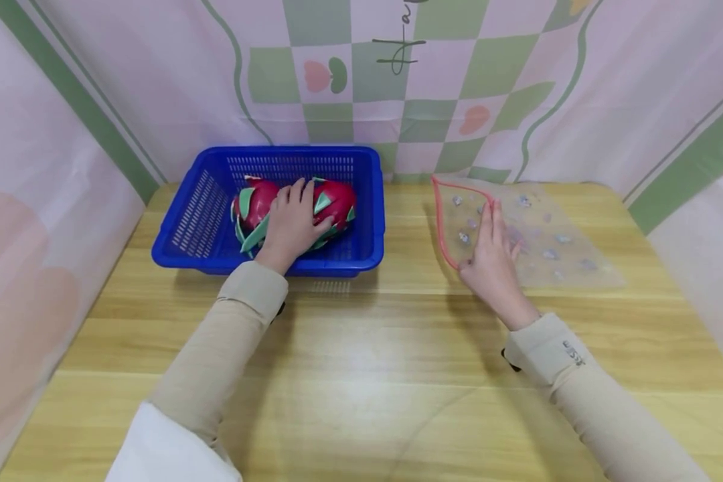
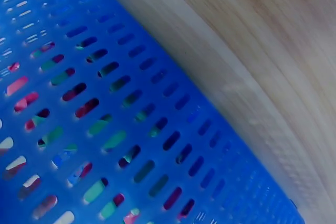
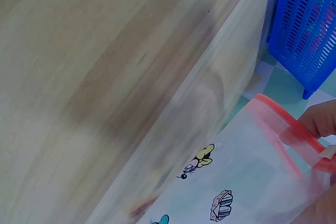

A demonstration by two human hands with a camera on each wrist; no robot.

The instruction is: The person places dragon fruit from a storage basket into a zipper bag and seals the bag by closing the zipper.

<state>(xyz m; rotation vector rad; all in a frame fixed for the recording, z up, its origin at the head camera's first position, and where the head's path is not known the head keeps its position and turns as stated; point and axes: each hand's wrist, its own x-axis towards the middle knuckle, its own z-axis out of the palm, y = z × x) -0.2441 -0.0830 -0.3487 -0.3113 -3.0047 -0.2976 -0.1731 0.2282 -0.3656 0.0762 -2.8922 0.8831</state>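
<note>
Two red dragon fruits with green scales, a left one [image 1: 259, 202] and a right one [image 1: 340, 201], lie in a blue plastic basket [image 1: 373, 231]. Reaching over the basket's near side, my left hand [image 1: 292, 224] grips the right dragon fruit, fingers over its top and thumb toward its near side. In the left wrist view the basket's slotted wall [image 2: 121, 124] hides that hand. My right hand [image 1: 494, 268] holds a clear printed zip bag [image 1: 548, 241] by its orange-red edge. In the right wrist view, the thumb and fingers pinch the bag's mouth [image 3: 286, 116].
The basket and bag are at the back of a wooden table [image 1: 361, 375], basket left, bag right. Close behind them hangs a checked curtain [image 1: 385, 73], with more fabric along both sides.
</note>
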